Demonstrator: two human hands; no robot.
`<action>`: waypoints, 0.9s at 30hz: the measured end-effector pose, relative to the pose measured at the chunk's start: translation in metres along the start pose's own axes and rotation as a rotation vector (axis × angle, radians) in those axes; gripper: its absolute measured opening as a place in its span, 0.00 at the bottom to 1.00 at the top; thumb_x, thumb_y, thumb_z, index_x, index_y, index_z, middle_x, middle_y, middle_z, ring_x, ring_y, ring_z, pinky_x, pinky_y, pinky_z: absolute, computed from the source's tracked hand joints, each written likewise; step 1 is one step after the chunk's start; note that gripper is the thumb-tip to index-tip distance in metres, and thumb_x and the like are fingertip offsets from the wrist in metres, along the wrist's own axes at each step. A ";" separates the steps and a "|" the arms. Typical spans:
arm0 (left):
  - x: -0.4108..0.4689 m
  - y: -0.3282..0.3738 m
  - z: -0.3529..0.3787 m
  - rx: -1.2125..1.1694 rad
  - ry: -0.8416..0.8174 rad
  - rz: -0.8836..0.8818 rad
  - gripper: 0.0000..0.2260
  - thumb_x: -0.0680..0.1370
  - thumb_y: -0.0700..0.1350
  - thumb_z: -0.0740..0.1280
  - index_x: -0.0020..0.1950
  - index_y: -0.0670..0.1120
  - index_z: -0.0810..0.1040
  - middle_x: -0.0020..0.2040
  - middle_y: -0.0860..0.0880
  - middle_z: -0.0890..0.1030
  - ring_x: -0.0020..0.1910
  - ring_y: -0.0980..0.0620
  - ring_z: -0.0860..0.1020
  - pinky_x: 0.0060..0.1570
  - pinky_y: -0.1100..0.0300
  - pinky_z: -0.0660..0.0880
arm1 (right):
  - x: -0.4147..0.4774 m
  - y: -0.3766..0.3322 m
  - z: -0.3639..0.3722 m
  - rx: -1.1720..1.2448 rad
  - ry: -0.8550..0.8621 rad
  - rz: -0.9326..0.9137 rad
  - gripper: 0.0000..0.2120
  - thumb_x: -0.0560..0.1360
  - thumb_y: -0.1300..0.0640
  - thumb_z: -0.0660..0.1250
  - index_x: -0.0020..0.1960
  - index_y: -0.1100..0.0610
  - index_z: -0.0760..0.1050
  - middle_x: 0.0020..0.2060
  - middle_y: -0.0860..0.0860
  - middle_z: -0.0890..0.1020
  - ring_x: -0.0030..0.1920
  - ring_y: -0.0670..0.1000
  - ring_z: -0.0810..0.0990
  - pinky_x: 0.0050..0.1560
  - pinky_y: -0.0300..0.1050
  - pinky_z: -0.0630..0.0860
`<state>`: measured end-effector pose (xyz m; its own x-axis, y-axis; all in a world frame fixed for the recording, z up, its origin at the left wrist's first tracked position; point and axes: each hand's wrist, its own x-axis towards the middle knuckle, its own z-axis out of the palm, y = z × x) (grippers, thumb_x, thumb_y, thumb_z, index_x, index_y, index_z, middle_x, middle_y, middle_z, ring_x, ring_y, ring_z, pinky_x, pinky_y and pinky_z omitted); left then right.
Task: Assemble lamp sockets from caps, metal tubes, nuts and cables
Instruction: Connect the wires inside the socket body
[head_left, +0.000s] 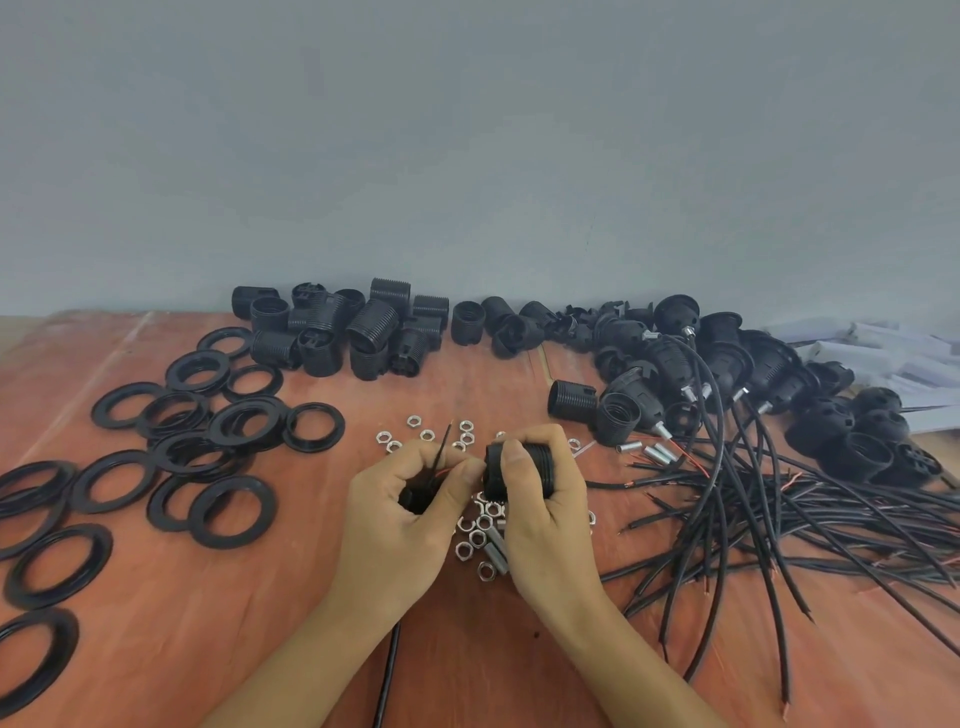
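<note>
While my left hand (400, 512) curls round a cap (415, 500) with wire ends (442, 457) poking up and my right hand (543, 501) grips a threaded socket body (519, 460) over the loose nuts (475, 535), wired sockets (675, 364) crowd the bench's (260, 649) far right, yet many bare shells (337, 332) remain.

rings (200, 514) 12+ | nuts (477, 537) 15+ | loose metal tubes (628, 447) 5+ | black socket parts (371, 325) 30+ | cables (719, 462): tangled, uncountable

No text, label, brand, number or sign can be read anywhere in the view. The pale boxes (878, 358) at the right edge of the frame are too blurred to show any print. The black socket shells (332, 332) piled at the upper middle show only moulded ribs.
</note>
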<state>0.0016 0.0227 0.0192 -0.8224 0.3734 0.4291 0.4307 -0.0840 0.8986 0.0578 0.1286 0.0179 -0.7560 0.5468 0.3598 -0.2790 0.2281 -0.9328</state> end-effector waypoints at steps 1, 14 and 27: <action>0.000 0.000 0.000 -0.008 0.010 -0.006 0.03 0.74 0.48 0.71 0.41 0.51 0.83 0.32 0.52 0.82 0.29 0.58 0.77 0.31 0.69 0.73 | 0.001 0.000 0.000 0.004 0.015 -0.006 0.10 0.75 0.45 0.59 0.42 0.50 0.73 0.31 0.41 0.74 0.33 0.39 0.71 0.36 0.30 0.69; -0.001 -0.002 -0.001 -0.053 0.026 -0.014 0.02 0.73 0.46 0.72 0.41 0.50 0.84 0.35 0.53 0.84 0.34 0.59 0.81 0.35 0.71 0.75 | 0.001 0.001 0.003 -0.039 0.009 -0.018 0.09 0.75 0.46 0.59 0.42 0.50 0.71 0.29 0.40 0.74 0.30 0.39 0.71 0.33 0.30 0.68; 0.005 -0.002 -0.003 -0.139 -0.011 -0.112 0.05 0.72 0.48 0.71 0.39 0.49 0.84 0.28 0.50 0.81 0.19 0.61 0.71 0.22 0.70 0.67 | 0.007 -0.002 -0.002 0.072 0.082 0.094 0.07 0.75 0.51 0.62 0.45 0.55 0.73 0.31 0.39 0.76 0.33 0.38 0.73 0.36 0.31 0.71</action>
<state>-0.0044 0.0215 0.0195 -0.8577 0.3978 0.3257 0.2810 -0.1677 0.9449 0.0545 0.1336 0.0221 -0.7309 0.6276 0.2681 -0.2532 0.1154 -0.9605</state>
